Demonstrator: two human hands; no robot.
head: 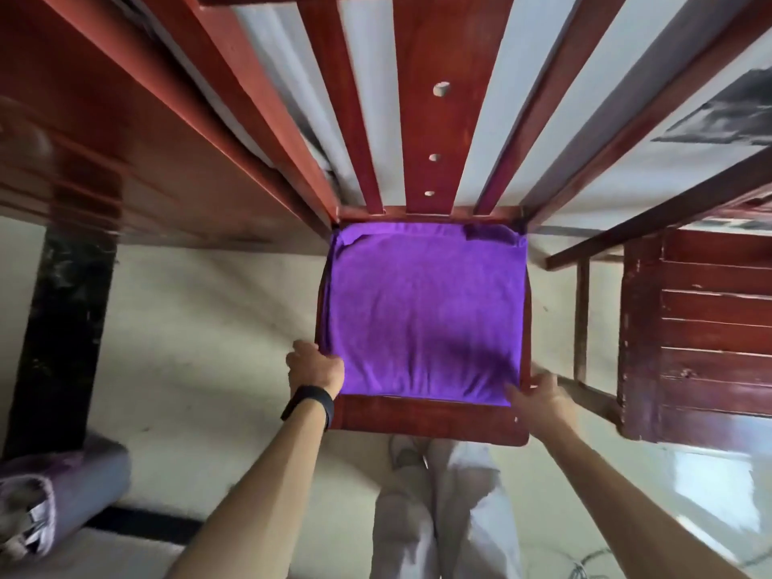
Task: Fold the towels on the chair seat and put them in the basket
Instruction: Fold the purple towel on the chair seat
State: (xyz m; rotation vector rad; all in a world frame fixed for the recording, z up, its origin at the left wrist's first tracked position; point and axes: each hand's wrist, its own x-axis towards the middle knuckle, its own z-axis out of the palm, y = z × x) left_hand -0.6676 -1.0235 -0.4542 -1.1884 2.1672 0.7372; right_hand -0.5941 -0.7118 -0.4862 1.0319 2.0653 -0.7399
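A purple towel (426, 311) lies spread flat over the seat of a red-brown wooden chair (422, 422), covering nearly all of it. My left hand (315, 365), with a black band on its wrist, grips the towel's near left corner at the seat edge. At the near right corner my right hand (537, 397) pinches the towel's edge. A darker purple fold shows at the towel's far right corner (488, 234). No basket is clearly in view.
A red-brown table (125, 160) stands close on the left with a black leg (62, 328). A worn wooden cabinet (702, 328) is on the right. A greyish-purple bundle (54, 499) lies on the floor at lower left. My legs are below the chair.
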